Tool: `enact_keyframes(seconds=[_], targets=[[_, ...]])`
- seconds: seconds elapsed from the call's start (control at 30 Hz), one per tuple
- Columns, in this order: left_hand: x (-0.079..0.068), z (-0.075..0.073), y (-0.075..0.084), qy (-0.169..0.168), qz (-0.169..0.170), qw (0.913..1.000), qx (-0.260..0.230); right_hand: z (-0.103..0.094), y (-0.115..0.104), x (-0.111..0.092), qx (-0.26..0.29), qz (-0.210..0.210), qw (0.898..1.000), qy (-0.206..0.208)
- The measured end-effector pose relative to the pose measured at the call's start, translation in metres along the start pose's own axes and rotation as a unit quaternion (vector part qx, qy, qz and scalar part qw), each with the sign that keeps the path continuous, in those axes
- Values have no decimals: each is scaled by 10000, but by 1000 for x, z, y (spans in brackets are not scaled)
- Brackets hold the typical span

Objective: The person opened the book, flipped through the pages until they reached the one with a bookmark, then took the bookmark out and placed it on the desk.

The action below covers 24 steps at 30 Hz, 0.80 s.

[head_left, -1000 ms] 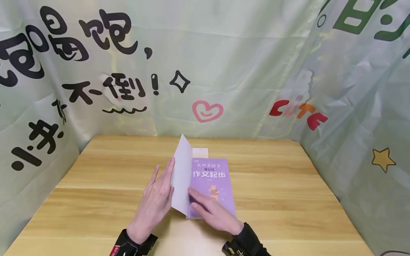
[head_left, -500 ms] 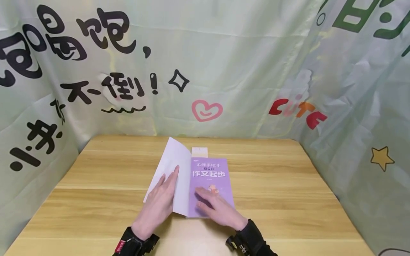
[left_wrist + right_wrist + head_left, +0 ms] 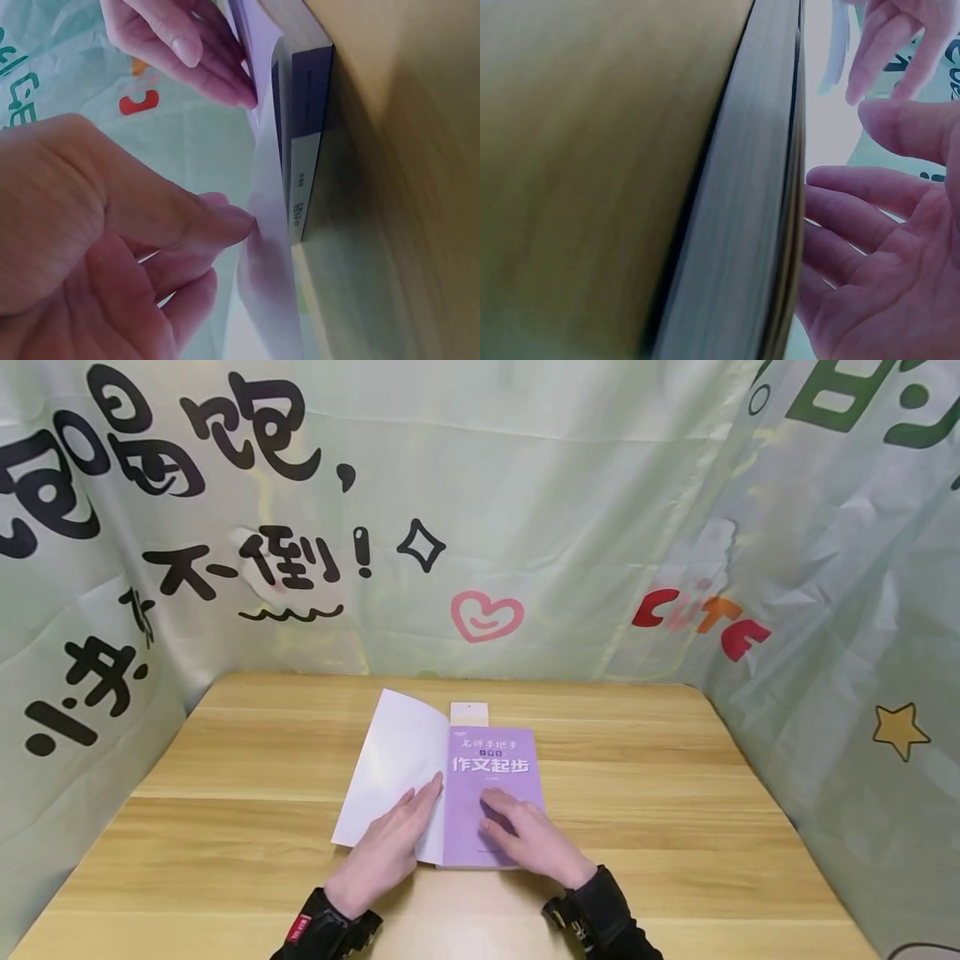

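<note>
A thick book lies on the table with its white inner cover (image 3: pixel 386 760) folded out to the left, showing a purple title page (image 3: pixel 491 827) with Chinese characters. My left hand (image 3: pixel 393 839) rests its straight fingers on the white sheet beside the spine; in the left wrist view the fingertips touch the pale sheet (image 3: pixel 270 247). On the purple page lies my right hand (image 3: pixel 536 839), fingertips touching it near the middle. The right wrist view shows the book's thick page edges (image 3: pixel 731 202) beside the right hand's extended fingers (image 3: pixel 870 210). Neither hand pinches anything.
A small white tag or card (image 3: pixel 468 714) sticks out beyond the book's top edge. The wooden table (image 3: pixel 637 793) extends on both sides. Printed cloth (image 3: pixel 562 527) hangs behind and at the sides. A dark cable (image 3: pixel 918 947) shows at the lower right corner.
The white cover sheet has swung from nearly upright down to the left. My left hand has moved right across it towards the spine. My right hand has slid right over the purple page.
</note>
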<state>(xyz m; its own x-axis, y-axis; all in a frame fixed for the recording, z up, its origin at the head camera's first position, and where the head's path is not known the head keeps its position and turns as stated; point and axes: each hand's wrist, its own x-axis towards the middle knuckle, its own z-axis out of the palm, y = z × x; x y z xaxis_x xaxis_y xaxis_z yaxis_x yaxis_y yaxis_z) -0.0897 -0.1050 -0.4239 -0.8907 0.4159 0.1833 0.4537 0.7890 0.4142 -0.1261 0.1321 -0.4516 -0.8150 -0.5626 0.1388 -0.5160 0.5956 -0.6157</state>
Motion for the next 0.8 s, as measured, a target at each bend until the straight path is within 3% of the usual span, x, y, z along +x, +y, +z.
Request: enact_keyframes(seconds=[0.53,0.8], targets=[[-3,12,-1,-669,569,9960,148,-16,13,-2,-238,-254,9994,-46],[1,21,1,-749,657,9945,336,-22,15,-4,-423,-223,9986,-247]])
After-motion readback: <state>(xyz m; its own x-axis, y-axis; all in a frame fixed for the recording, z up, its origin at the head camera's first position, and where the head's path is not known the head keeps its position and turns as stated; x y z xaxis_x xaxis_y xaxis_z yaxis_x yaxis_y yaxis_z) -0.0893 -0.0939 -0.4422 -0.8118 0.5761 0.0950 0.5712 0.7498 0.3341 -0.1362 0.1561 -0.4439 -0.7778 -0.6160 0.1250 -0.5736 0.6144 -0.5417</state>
